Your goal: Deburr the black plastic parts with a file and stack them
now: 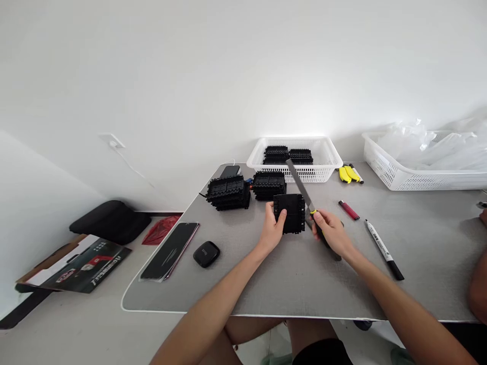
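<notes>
My left hand (274, 225) grips a black plastic panel (291, 213) by its left side, thumb across its face. The panel is squarish with toothed side edges and is held up above the table. In my right hand (330, 230) is a flat metal file (299, 185) with a yellow-and-black handle. Its blade slants up and left, just beyond the panel's upper right corner; I cannot tell whether they touch. A dark bar (337, 256) shows partly under my right hand. Beyond my hands stand two stacks of similar black panels, a left stack (227, 191) and a right stack (269, 185).
A white basket (294, 172) at the back holds more panels. Another white basket (426, 180) holds clear plastic bags. Around the grey table (243, 289) lie a marker (384, 248), red lighter (349, 210), yellow objects (348, 174), black case (206, 254) and phone (169, 251). A person's arm (478, 286) shows right.
</notes>
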Tool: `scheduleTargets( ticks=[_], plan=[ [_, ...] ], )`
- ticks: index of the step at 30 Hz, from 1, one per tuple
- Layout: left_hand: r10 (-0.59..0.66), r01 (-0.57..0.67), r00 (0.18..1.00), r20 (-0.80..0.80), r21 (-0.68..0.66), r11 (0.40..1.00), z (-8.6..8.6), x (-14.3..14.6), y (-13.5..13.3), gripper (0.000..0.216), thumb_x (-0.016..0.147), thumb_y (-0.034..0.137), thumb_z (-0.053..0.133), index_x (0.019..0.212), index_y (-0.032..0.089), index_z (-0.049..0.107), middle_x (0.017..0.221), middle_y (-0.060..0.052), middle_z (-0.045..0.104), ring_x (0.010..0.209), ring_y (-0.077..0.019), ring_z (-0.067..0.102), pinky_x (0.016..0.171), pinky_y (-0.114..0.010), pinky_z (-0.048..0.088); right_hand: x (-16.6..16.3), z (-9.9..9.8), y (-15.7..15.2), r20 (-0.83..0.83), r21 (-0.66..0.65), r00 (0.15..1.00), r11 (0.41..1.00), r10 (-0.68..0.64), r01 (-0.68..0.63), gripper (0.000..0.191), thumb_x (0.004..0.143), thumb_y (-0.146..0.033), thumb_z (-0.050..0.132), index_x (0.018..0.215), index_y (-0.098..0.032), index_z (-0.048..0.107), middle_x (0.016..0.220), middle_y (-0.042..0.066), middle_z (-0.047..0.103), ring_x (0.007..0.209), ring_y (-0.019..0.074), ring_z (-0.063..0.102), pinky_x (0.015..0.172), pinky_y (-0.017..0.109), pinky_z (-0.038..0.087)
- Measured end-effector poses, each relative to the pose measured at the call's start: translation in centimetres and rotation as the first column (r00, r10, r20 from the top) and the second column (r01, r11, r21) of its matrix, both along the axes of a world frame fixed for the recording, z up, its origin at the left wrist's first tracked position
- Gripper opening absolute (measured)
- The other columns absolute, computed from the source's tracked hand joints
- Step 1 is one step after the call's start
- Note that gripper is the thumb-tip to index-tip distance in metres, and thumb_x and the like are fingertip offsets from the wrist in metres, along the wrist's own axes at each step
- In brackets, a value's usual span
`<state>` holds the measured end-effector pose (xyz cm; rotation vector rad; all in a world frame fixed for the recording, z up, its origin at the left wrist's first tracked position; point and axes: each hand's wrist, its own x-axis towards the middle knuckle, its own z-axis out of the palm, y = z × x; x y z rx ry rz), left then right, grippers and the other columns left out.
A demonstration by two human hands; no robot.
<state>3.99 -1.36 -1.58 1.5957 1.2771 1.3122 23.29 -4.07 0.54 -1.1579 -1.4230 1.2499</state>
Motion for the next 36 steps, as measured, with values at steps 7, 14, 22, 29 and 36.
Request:
scheduleTargets(
  ticks=[7,14,22,29,36],
  plan=[
    [-0.001,0.002,1.000,-0.006,0.064,0.998,-0.4,0.1,0.3,0.024,0.095,0.040,0.046,0.109,0.022,0.038,0.105,-0.005,0.057,0.099,-0.0183,0.056,0.089,-0.032,0.043,-1.0,-0.4,-0.7,0.094,-0.033,0.987,0.991,0.134,-0.131,0.040,0.093,-0.058,0.040,0.080,-0.021,0.049,0.053,-0.005,0.051,0.040,0.0111,0.048,0.043,0.023,0.039],
    [-0.014,0.016,1.000,-0.018,0.087,0.996,-0.2,0.3,0.0,0.023,0.096,0.038,0.045,0.111,0.021,0.038,0.108,-0.007,0.057,0.101,-0.0188,0.057,0.089,-0.032,0.044,-0.9,-0.5,-0.6,0.158,-0.045,0.976,0.988,0.151,-0.145,0.040,0.094,-0.056,0.039,0.078,-0.020,0.049,0.052,-0.005,0.049,0.039,0.0100,0.046,0.039,0.021,0.034],
    [0.016,-0.006,0.997,-0.075,0.131,0.991,-0.1,0.1,0.0,0.024,0.097,0.039,0.043,0.112,0.021,0.038,0.110,-0.008,0.057,0.103,-0.0197,0.056,0.089,-0.034,0.044,-1.0,-0.1,-0.8,0.267,0.044,0.961,0.995,0.074,-0.089,0.040,0.095,-0.054,0.036,0.073,-0.021,0.044,0.053,-0.004,0.050,0.041,0.0107,0.047,0.043,0.023,0.036],
    [0.070,-0.054,0.990,-0.123,0.129,0.990,-0.1,0.1,-0.2,0.026,0.096,0.040,0.044,0.111,0.020,0.040,0.103,-0.008,0.058,0.094,-0.0202,0.059,0.082,-0.033,0.045,-1.0,0.5,-1.0,0.409,0.143,0.912,0.990,-0.045,-0.016,0.042,0.096,-0.050,0.036,0.066,-0.021,0.039,0.052,-0.004,0.051,0.046,0.0114,0.045,0.050,0.024,0.034],
    [0.112,-0.096,0.986,-0.125,0.125,0.987,0.2,-0.1,0.0,0.028,0.096,0.041,0.044,0.113,0.020,0.039,0.100,-0.008,0.059,0.090,-0.0203,0.060,0.079,-0.033,0.045,-0.5,0.6,-0.9,0.500,0.199,0.855,0.979,-0.140,0.045,0.042,0.096,-0.049,0.035,0.064,-0.021,0.038,0.052,-0.004,0.047,0.050,0.0123,0.043,0.053,0.025,0.029]
  ],
)
